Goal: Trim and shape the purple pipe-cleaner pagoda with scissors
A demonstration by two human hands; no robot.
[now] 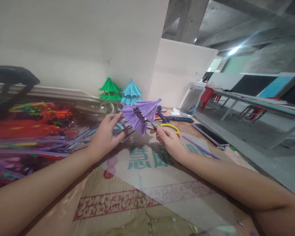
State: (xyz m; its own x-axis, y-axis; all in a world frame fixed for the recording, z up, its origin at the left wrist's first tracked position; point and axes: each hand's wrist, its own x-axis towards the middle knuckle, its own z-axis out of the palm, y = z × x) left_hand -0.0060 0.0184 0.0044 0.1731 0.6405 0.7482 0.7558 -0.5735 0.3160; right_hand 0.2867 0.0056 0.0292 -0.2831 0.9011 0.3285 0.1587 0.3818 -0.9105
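A purple two-tiered pavilion made of pipe cleaners (142,118) is tipped on its side in the air, with thin dark legs pointing left. My left hand (109,132) is closed around its legs, thumb below and fingers above. On the other side, my right hand (168,139) pinches a short dark stem that reaches the purple model; blur hides where it joins. Behind them stand a green pavilion (110,90) and a blue pavilion (131,91) of similar make. Yellow-handled scissors (172,127) lie just beyond my right hand.
Bundles of coloured pipe cleaners (39,131) fill the left side. At right are a phone (210,133), a loose purple pipe cleaner (200,147), a clear bottle (191,98), dark blue pliers (179,119) and a glue gun (160,113). Printed cardboard (108,209) covers the table.
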